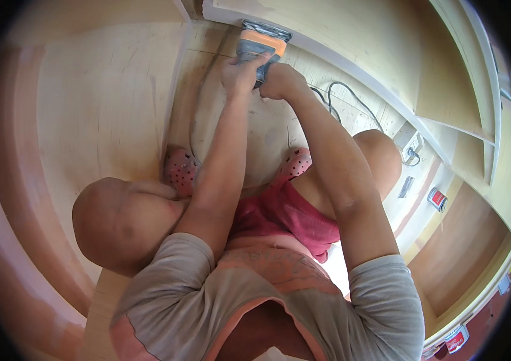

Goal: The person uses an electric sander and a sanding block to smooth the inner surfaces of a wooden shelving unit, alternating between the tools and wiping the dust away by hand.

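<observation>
An orange and dark grey electric sander (261, 47) is at the top middle, its flat pad against the pale front edge (309, 41) of a wooden cabinet. My left hand (242, 76) is closed round the sander's left side, with the thumb lying across its body. Wrapped at the sander's rear end, my right hand (284, 82) grips it from the right. Both arms reach forward between my bent knees. The sander's underside and some of my fingers are hidden.
A black cord (352, 83) loops on the floor right of my right hand, near a wall outlet (412, 144). Wooden panels (99, 90) rise on the left. Open cabinet shelves curve round the right, with a small red and white can (437, 200) nearby. My feet wear pink clogs (181, 171).
</observation>
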Demonstrator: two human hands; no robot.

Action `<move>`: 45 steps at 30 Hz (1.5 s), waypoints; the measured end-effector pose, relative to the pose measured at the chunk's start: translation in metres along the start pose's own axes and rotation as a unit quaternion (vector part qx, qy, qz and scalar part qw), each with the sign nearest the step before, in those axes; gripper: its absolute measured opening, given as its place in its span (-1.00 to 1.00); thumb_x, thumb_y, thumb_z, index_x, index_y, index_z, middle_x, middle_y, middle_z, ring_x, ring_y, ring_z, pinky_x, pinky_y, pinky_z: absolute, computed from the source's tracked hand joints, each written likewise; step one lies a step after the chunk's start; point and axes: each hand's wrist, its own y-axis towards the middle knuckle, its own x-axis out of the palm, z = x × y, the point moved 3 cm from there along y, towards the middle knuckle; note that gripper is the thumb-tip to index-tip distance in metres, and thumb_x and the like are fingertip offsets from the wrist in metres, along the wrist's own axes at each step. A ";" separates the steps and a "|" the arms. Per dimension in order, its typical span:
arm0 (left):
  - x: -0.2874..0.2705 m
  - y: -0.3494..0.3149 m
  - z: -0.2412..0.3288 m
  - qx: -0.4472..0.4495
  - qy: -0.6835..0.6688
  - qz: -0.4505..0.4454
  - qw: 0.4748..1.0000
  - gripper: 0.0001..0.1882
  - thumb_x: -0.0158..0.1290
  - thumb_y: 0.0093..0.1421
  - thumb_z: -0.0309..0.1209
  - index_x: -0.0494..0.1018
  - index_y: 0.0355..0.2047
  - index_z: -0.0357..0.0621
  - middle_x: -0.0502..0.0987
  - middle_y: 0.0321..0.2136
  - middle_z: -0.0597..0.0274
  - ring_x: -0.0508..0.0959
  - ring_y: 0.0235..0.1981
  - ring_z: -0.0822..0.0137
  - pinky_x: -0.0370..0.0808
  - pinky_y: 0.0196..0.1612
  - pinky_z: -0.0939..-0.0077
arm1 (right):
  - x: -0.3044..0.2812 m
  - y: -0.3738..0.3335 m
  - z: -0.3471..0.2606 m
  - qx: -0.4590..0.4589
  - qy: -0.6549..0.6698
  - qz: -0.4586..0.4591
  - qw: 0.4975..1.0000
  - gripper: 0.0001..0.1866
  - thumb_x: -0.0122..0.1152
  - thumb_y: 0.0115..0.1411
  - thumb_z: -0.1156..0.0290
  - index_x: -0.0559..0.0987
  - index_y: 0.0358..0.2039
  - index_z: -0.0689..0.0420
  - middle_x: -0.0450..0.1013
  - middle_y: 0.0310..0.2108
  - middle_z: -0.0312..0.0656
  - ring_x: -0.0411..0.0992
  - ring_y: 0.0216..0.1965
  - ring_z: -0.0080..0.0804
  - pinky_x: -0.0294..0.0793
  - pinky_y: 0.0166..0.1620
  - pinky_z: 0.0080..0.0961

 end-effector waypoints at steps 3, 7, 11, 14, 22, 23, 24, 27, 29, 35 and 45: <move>-0.010 0.007 0.014 0.020 0.017 0.027 0.999 -0.27 0.45 -0.30 -0.39 0.34 -0.16 -0.54 0.52 -0.28 -0.11 0.57 -0.36 0.25 0.54 -0.33 0.42 | -0.004 0.005 -0.015 -0.009 0.009 -0.002 1.000 -0.62 0.18 -0.14 0.34 0.60 -0.25 0.19 0.53 -0.20 0.00 0.51 -0.13 -0.12 0.50 -0.09 -0.28; -0.025 0.015 0.026 0.054 0.034 0.065 0.996 -0.26 0.43 -0.26 -0.45 0.28 -0.12 -0.56 0.51 -0.25 -0.12 0.58 -0.36 0.21 0.55 -0.33 0.39 | -0.001 0.016 -0.036 -0.024 0.008 0.017 1.000 -0.61 0.18 -0.12 0.30 0.60 -0.24 0.19 0.53 -0.20 -0.02 0.51 -0.13 -0.14 0.50 -0.08 -0.29; -0.031 0.020 0.030 0.078 0.019 0.054 0.995 -0.37 0.40 -0.22 -0.48 0.36 -0.17 -0.54 0.53 -0.26 -0.08 0.60 -0.39 0.22 0.55 -0.35 0.36 | 0.003 0.020 -0.040 -0.031 0.022 0.028 0.999 -0.59 0.21 -0.10 0.24 0.59 -0.23 0.19 0.53 -0.19 -0.04 0.51 -0.12 -0.15 0.49 -0.07 -0.29; -0.025 0.020 0.019 0.047 0.018 0.026 0.998 -0.34 0.42 -0.26 -0.44 0.35 -0.20 -0.57 0.53 -0.28 -0.10 0.59 -0.38 0.22 0.55 -0.36 0.38 | 0.004 0.013 -0.030 -0.021 0.028 0.029 0.999 -0.57 0.23 -0.10 0.21 0.59 -0.22 0.18 0.53 -0.18 -0.05 0.50 -0.11 -0.14 0.49 -0.06 -0.29; 0.023 -0.007 -0.034 -0.008 0.046 0.010 0.999 -0.24 0.44 -0.29 -0.32 0.30 -0.18 -0.54 0.52 -0.29 -0.11 0.58 -0.36 0.22 0.55 -0.40 0.40 | 0.003 -0.018 0.028 0.038 -0.027 0.009 0.999 -0.59 0.25 -0.11 0.26 0.59 -0.22 0.17 0.54 -0.19 -0.04 0.51 -0.11 -0.15 0.50 -0.07 -0.28; 0.025 -0.012 -0.037 -0.035 0.072 0.004 0.997 -0.24 0.44 -0.28 -0.30 0.30 -0.17 -0.51 0.51 -0.29 -0.12 0.58 -0.35 0.20 0.56 -0.39 0.39 | 0.004 -0.019 0.031 0.060 -0.037 0.003 0.997 -0.59 0.25 -0.12 0.27 0.59 -0.22 0.17 0.54 -0.19 -0.03 0.51 -0.12 -0.15 0.50 -0.07 -0.28; 0.025 -0.016 -0.037 -0.021 0.075 0.011 0.997 -0.24 0.44 -0.28 -0.30 0.30 -0.17 -0.51 0.51 -0.29 -0.12 0.58 -0.35 0.20 0.56 -0.39 0.39 | 0.005 -0.019 0.032 0.048 -0.028 -0.001 0.998 -0.59 0.25 -0.12 0.27 0.59 -0.22 0.17 0.54 -0.19 -0.03 0.51 -0.12 -0.15 0.50 -0.07 -0.28; 0.022 -0.020 -0.028 0.006 0.086 0.090 0.992 -0.58 0.39 -0.20 -0.46 0.49 -0.36 -0.44 0.56 -0.40 0.01 0.58 -0.46 0.29 0.52 -0.47 0.39 | 0.005 -0.016 0.030 0.045 -0.012 0.000 0.999 -0.60 0.25 -0.12 0.29 0.59 -0.23 0.18 0.54 -0.20 -0.03 0.51 -0.12 -0.14 0.50 -0.08 -0.28; 0.020 -0.015 -0.019 0.006 0.035 0.034 0.999 -0.49 0.40 -0.23 -0.46 0.44 -0.28 -0.47 0.55 -0.37 -0.02 0.59 -0.42 0.28 0.53 -0.44 0.40 | 0.002 -0.014 0.022 0.038 -0.020 0.025 0.999 -0.60 0.24 -0.12 0.28 0.60 -0.24 0.18 0.54 -0.20 -0.03 0.51 -0.13 -0.14 0.50 -0.09 -0.28; -0.007 0.003 0.005 0.045 0.043 0.040 0.997 -0.43 0.39 -0.20 -0.45 0.41 -0.18 -0.43 0.54 -0.30 0.00 0.59 -0.37 0.28 0.54 -0.36 0.38 | -0.005 -0.005 -0.014 0.003 -0.018 0.018 1.000 -0.60 0.20 -0.09 0.23 0.60 -0.25 0.19 0.54 -0.21 -0.01 0.51 -0.13 -0.12 0.50 -0.08 -0.28; -0.015 -0.001 0.011 -0.027 -0.046 -0.011 0.999 -0.51 0.40 -0.25 -0.48 0.46 -0.32 -0.48 0.55 -0.38 -0.06 0.58 -0.48 0.25 0.55 -0.44 0.37 | -0.002 -0.005 -0.028 0.023 -0.050 0.012 0.998 -0.59 0.22 -0.07 0.19 0.61 -0.23 0.17 0.54 -0.19 -0.04 0.51 -0.12 -0.15 0.50 -0.08 -0.29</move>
